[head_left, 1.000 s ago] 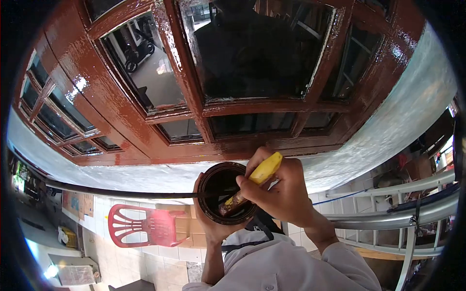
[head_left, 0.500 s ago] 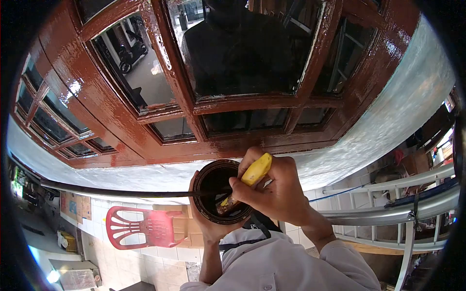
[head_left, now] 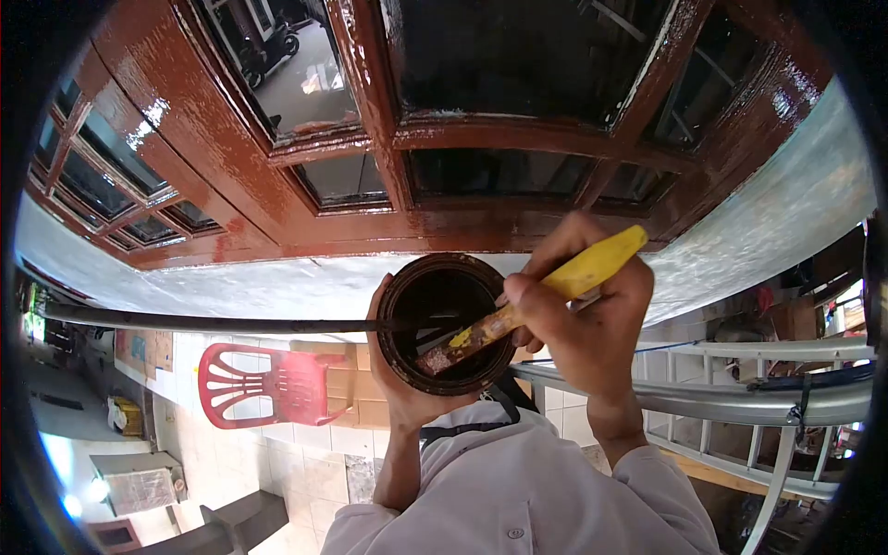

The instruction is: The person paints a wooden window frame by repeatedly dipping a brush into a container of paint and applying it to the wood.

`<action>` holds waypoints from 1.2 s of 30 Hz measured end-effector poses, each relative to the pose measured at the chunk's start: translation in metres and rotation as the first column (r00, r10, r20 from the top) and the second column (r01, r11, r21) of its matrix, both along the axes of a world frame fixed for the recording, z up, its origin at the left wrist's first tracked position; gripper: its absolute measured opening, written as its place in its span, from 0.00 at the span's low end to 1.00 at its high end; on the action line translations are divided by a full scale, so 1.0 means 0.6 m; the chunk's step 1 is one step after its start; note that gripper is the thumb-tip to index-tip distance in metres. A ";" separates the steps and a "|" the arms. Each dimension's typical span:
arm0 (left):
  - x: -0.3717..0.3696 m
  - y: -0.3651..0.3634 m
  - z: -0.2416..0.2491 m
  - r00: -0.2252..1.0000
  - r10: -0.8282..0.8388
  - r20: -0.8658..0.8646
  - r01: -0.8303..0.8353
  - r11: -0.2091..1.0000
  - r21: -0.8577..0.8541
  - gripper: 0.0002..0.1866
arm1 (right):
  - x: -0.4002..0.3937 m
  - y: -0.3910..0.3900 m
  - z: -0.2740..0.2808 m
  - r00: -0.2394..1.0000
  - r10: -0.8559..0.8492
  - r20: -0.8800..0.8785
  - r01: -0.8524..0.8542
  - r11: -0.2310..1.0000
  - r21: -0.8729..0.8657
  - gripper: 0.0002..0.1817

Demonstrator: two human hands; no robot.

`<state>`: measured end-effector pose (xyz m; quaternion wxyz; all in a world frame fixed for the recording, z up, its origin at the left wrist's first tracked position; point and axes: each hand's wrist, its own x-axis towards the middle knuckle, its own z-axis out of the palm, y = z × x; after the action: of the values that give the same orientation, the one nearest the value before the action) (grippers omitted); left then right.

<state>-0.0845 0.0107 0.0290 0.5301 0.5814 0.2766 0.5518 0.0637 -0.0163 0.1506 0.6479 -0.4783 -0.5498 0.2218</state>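
My left hand is wrapped round the side and underside of a round paint can, holding it up before my chest. The can's inside is dark, with paint-stained rims. In my right hand is a paintbrush with a yellow handle, pinched between thumb and fingers. Its brown-smeared head slants down to the left over the can's mouth, the tip inside the rim. A dark thin rod runs in from the left up to the can. Ahead stands a glossy red-brown wooden window frame with dark panes.
Below the frame is a whitish wall. A red plastic chair stands on the tiled floor at lower left, beside cardboard. A metal ladder reaches across the right side. A dark piece of furniture is at bottom left.
My right hand has moved right and drawn the brush back, so more of its head shows. The can sits higher and further right in view, and the window frame has shifted upward.
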 end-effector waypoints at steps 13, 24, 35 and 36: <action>-0.004 -0.003 -0.022 0.999 0.017 -0.031 -0.017 1.000 0.011 0.63 | 0.040 0.002 -0.001 0.812 -0.447 -0.376 0.363 0.890 -0.275 0.12; 0.014 -0.004 0.006 0.998 -0.065 -0.027 0.066 0.998 0.023 0.62 | 0.110 0.018 -0.080 0.502 -0.117 -0.857 -0.146 0.965 -0.217 0.08; 0.047 0.002 0.011 0.996 -0.087 0.001 0.087 0.992 0.096 0.61 | 0.123 -0.012 -0.082 0.428 -0.083 -0.900 -0.062 0.991 -0.121 0.07; 0.049 0.001 0.010 0.996 -0.090 0.010 0.089 0.992 0.085 0.61 | 0.121 -0.016 -0.077 0.413 -0.092 -0.906 0.000 0.995 -0.101 0.08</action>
<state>-0.0554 0.0114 0.0350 0.5313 0.6113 0.2230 0.5425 0.1365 -0.0261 0.1046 0.8272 -0.3242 -0.0884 0.4504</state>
